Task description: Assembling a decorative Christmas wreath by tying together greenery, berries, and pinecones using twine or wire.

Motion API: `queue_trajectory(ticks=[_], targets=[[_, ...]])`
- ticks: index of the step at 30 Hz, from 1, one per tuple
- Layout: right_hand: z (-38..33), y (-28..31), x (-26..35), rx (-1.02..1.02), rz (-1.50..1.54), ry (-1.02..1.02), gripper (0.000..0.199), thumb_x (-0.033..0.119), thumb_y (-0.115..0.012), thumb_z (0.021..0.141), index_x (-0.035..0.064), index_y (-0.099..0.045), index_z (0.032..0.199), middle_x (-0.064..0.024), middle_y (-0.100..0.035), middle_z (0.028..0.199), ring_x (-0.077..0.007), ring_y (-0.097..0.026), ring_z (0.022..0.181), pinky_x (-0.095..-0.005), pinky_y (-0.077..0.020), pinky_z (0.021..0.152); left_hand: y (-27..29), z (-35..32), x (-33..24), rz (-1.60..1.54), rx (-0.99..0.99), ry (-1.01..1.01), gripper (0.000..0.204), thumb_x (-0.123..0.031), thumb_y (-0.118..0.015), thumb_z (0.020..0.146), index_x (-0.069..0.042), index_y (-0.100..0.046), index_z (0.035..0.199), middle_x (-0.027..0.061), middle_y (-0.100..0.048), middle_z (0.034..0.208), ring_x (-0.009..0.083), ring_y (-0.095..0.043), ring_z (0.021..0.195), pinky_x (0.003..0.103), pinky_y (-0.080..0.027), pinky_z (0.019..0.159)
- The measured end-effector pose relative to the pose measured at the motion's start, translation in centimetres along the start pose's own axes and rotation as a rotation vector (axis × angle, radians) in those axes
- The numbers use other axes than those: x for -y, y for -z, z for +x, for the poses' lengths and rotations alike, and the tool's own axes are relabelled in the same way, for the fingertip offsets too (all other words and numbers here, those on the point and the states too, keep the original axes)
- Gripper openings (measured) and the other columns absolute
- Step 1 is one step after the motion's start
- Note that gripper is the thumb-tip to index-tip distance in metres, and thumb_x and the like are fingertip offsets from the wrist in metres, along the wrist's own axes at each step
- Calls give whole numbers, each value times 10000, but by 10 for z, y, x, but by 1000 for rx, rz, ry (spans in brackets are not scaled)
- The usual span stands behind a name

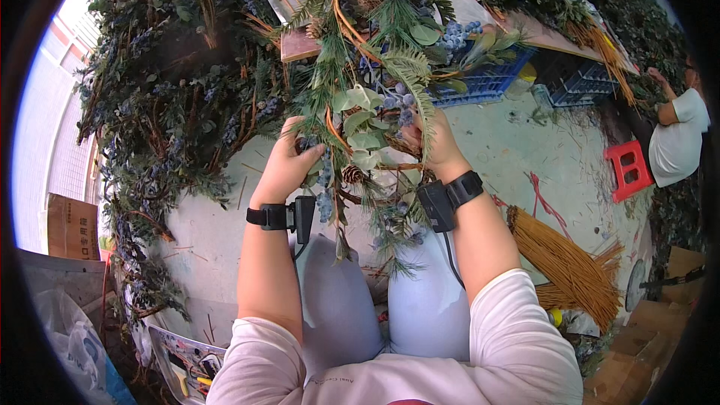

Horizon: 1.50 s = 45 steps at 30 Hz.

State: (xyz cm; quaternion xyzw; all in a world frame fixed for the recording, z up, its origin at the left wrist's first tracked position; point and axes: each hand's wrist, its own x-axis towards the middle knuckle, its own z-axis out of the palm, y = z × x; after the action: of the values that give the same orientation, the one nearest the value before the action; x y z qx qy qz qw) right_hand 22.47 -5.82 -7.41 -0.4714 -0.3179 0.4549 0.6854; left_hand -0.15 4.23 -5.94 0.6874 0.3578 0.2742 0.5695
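A garland of artificial greenery (364,139) runs from the table edge down over my lap. It has pine sprigs, round pale green leaves, brown vine twigs, blue berries (457,36) and a pine cone (352,173). My left hand (289,161) is closed on its left side, the thumb reaching in toward the stems. On the opposite side, my right hand (439,142) grips it beside a berry cluster, with the fingertips partly covered by leaves. Both wrists carry black strapped devices.
Dense greenery (172,75) hangs along the left. Ahead stands a table (300,46) with blue crates (487,79) beneath. Brown twig bundles (562,255) lie on the floor at right, near a red stool (628,171) and another person (679,135). A tool tray (184,360) sits lower left.
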Motion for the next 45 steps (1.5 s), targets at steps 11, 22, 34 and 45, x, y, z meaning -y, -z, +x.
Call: queue_trajectory(ticks=[11,22,34,45], targets=[[-1,3,1,22,35,24,191,161,-466,859,92,-396,695,32,-296,564,-79,-322,483,-224,-273,474,-2,2,-2,601,-199,-431,303,31,-643,640,-29,-481,889,91,-474,1013,256,-400,1070,333,-331,917],[-8,-7,11,-9,70,39,135,111,-419,791,61,-531,735,40,-421,561,-48,-310,444,-218,-235,421,-3,-2,-10,837,-195,-593,249,78,-504,632,-49,-566,837,166,-524,956,371,-381,1083,406,-312,936],[-5,-7,8,-12,113,-30,74,90,-422,800,65,-473,753,21,-355,539,-70,-282,451,-235,-215,430,-2,17,49,406,-107,-217,260,-62,-510,824,-13,-565,1073,225,-358,1242,304,-428,1097,368,-380,899],[-4,7,1,81,-51,-24,177,179,-511,814,40,-517,924,16,-494,707,-63,-458,548,-232,-406,513,7,17,70,-439,-53,23,179,30,-492,776,22,-569,938,40,-569,948,172,-518,927,231,-374,838]])
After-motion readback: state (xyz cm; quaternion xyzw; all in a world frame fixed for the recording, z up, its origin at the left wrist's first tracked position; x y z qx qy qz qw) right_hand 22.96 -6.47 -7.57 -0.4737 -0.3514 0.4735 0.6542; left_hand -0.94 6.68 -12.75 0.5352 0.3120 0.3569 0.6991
